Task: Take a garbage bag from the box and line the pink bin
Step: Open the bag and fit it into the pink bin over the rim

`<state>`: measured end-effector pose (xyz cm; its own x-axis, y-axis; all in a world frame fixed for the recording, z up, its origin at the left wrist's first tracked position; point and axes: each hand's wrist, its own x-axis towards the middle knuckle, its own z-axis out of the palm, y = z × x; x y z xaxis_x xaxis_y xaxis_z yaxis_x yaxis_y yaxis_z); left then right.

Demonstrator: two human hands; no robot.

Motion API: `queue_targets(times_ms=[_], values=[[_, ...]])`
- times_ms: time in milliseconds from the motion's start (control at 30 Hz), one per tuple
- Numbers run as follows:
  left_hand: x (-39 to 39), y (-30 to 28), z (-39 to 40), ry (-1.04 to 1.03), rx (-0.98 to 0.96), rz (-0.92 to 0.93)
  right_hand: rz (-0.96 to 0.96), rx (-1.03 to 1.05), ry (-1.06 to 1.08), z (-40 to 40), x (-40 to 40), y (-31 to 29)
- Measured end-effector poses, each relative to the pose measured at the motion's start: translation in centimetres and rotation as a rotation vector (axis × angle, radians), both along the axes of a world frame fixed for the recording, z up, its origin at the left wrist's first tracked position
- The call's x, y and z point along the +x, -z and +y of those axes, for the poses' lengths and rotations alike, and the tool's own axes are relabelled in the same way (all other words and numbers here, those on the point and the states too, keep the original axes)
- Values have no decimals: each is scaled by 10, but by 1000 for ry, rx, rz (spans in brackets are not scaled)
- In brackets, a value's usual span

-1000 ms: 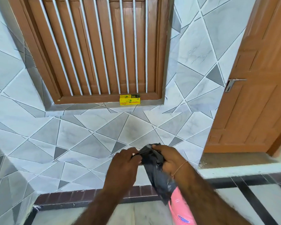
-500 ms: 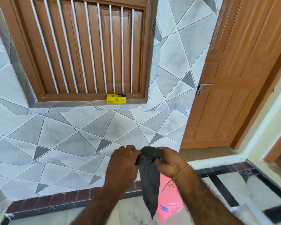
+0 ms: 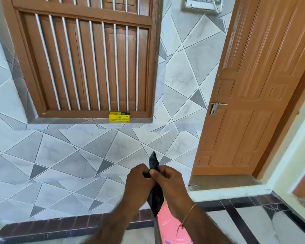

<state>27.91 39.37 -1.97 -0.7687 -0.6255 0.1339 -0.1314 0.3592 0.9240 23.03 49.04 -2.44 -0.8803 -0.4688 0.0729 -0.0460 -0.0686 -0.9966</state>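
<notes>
I have both hands pressed close together on the garbage bag (image 3: 155, 194): my left hand (image 3: 139, 182) and right hand (image 3: 169, 182) each pinch its top edge with curled fingers, knuckles almost touching. Half a second ago the hands were a little apart with the bag's mouth stretched between them; now they have closed in, and a crumpled point of the bag sticks up above the grip. The rest hangs below the grip as a thin, dark, matte strip, soft and wrinkled. A thin thread bracelet (image 3: 187, 215) circles my right wrist.

Just below and to the right of the grip sits the pink bin (image 3: 167, 226), glossy, smooth plastic, partly hidden by my right forearm and the hanging bag.

Beyond the grip, the wall is tiled in pale marble-look triangles. Higher up, well away from my hands, the small yellow box (image 3: 119, 117) rests on the sill of a brown wooden window (image 3: 81, 67) with slim white bars. To the right stands a panelled orange-brown door (image 3: 253, 94); the view has lifted since before, showing more of it.
</notes>
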Motion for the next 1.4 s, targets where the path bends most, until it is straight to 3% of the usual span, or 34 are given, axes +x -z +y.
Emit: queue_targets(times_ms=[200, 333, 400, 600, 733, 900, 967, 1100, 1300, 1400], values=[[1, -5, -10, 237, 162, 30, -96, -40, -42, 22, -22, -5], [7, -8, -38, 161, 480, 164, -119, -28, -30, 32, -35, -9], [10, -10, -51, 106, 546, 200, -98, 17, 2, 34, -41, -10], [4, -11, -40, 49, 303, 160, -105, 39, -183, 8, -14, -16], [5, -9, -32, 106, 226, 128, -83, -53, -111, -8, -5, -13], [26, -15, -59, 209, 312, 104, -51, 25, -112, -1, -10, -12], [33, -19, -74, 145, 366, 155, -24, 77, -47, 6, -21, -15], [37, -25, -92, -102, 320, 199, 128, 307, 126, 14, -46, -13], [32, -35, -74, 33, 49, 130, 599, 607, -28, 1, -28, -22], [33, -45, -72, 160, -25, 77, 661, 679, -86, -10, -21, -23]])
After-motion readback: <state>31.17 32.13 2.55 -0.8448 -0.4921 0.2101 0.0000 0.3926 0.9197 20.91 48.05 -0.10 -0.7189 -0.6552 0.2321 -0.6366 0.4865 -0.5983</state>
